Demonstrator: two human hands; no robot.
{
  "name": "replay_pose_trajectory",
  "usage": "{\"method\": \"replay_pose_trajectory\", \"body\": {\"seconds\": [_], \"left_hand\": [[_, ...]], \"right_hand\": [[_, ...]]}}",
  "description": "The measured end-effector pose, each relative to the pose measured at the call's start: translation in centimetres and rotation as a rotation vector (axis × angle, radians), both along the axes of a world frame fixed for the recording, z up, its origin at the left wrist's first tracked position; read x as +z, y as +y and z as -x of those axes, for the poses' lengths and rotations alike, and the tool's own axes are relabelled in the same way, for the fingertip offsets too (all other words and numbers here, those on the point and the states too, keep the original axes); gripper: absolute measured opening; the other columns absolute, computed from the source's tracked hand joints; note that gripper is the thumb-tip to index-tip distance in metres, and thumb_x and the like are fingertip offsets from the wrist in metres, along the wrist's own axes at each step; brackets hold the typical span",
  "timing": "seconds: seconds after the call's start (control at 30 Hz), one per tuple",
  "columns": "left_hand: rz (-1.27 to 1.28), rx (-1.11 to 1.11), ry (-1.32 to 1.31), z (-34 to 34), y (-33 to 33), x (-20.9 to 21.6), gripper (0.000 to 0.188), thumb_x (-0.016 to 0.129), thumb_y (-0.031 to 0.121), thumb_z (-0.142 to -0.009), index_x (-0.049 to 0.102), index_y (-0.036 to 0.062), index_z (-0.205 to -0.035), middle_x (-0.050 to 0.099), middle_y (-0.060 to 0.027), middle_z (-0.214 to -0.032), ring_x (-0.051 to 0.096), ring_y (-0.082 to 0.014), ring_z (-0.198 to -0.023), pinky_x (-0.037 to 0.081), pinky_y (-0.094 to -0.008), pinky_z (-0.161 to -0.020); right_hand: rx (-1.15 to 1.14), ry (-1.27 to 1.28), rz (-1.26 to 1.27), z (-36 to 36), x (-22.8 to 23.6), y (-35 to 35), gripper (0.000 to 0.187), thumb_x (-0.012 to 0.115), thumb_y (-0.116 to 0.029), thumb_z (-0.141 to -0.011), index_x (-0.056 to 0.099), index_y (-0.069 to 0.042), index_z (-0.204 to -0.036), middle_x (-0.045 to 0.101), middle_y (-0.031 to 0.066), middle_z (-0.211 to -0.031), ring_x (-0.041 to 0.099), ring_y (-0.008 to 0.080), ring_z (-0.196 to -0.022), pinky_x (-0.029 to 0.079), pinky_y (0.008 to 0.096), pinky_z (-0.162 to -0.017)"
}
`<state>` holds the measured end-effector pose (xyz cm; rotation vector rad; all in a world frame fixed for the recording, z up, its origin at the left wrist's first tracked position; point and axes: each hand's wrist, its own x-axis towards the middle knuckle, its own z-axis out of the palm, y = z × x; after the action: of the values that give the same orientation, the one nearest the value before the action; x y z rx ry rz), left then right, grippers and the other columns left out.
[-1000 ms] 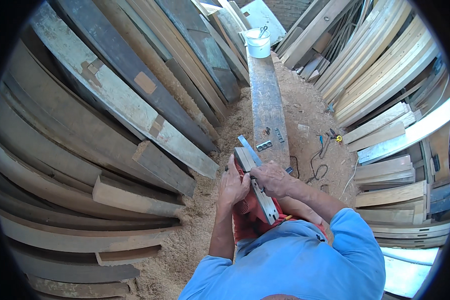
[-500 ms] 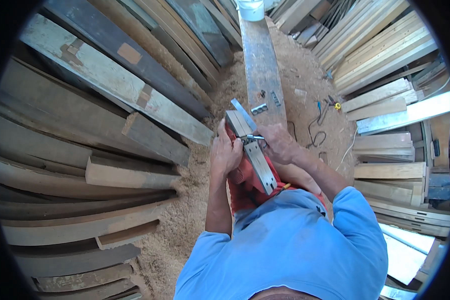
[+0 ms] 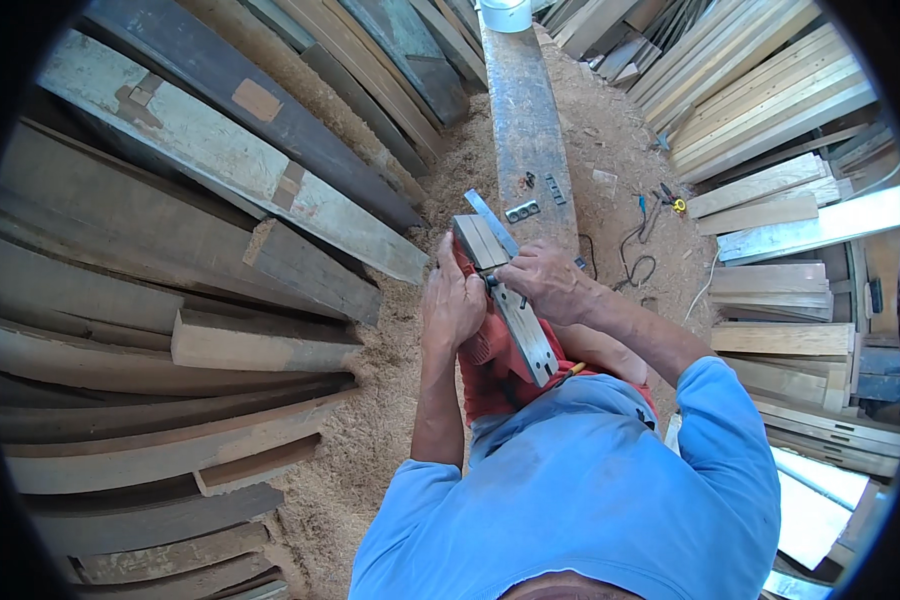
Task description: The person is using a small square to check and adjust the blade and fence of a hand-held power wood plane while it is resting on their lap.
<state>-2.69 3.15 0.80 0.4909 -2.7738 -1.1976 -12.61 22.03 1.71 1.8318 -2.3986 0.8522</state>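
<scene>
Left hand [image 3: 453, 302]: fingers curled, grasping red planer [image 3: 522, 330] at its 9 o'clock side. Right hand [image 3: 544, 281]: bunched over planer's middle from 2 o'clock; cannot tell whether grasping anything. Planer: torso's 11 o'clock.

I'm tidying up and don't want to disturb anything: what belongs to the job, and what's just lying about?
In use:
- Red tool with metal plates, held by the left hand; right hand at its middle

Apparently lying about:
- White bucket
- Yellow object on the floor
- Stacked planks

Unclear:
- Small pieces on the bench
</scene>
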Motion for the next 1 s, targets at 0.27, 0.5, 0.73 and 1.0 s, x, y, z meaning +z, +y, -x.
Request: {"method": "replay_pose_trajectory", "body": {"seconds": [0.27,0.5,0.73,1.0], "left_hand": [[0.136,-0.024,0.022,0.1,1.7,0.9,0.087,0.064,0.026,-0.091,0.021,-0.0003,-0.162,0.064,-0.0332,-0.120,0.062,-0.0520,-0.105,0.046,-0.0607,-0.094],[0.149,-0.033,-0.088,-0.2,2.2,2.0,0.093,0.067,0.027,-0.088,0.017,0.0037,-0.164,0.059,-0.0320,-0.131,0.057,-0.0498,-0.115,0.041,-0.0609,-0.098],[0.199,-0.062,-0.069,0.4,2.5,1.3,0.096,0.065,0.024,-0.083,0.018,0.0017,-0.163,0.057,-0.0328,-0.130,0.056,-0.0486,-0.117,0.040,-0.0603,-0.098],[0.148,-0.073,-0.010,1.0,1.5,1.0,0.097,0.069,0.023,-0.082,0.019,0.0013,-0.162,0.057,-0.0322,-0.129,0.058,-0.0486,-0.114,0.042,-0.0601,-0.096]], "right_hand": [[-0.410,-0.453,-0.106,-1.8,-1.0,-1.0,0.025,0.063,-0.028,-0.099,0.061,-0.004,-0.101,0.068,0.0262,-0.089,0.068,0.0483,-0.086,0.053,0.0553,-0.073],[-0.514,-0.529,0.030,-2.9,-1.3,-1.2,0.026,0.061,-0.027,-0.099,0.061,-0.004,-0.088,0.065,0.0241,-0.074,0.067,0.0465,-0.072,0.051,0.0544,-0.065],[-0.583,-0.615,0.114,-2.9,-1.7,-1.1,0.025,0.057,-0.020,-0.101,0.057,-0.003,-0.083,0.059,0.0236,-0.066,0.063,0.0450,-0.063,0.048,0.0514,-0.058],[-0.596,-0.594,0.030,-2.4,-1.9,-1.5,0.022,0.056,-0.020,-0.101,0.057,-0.002,-0.088,0.061,0.0252,-0.072,0.065,0.0466,-0.069,0.049,0.0542,-0.063]]}}
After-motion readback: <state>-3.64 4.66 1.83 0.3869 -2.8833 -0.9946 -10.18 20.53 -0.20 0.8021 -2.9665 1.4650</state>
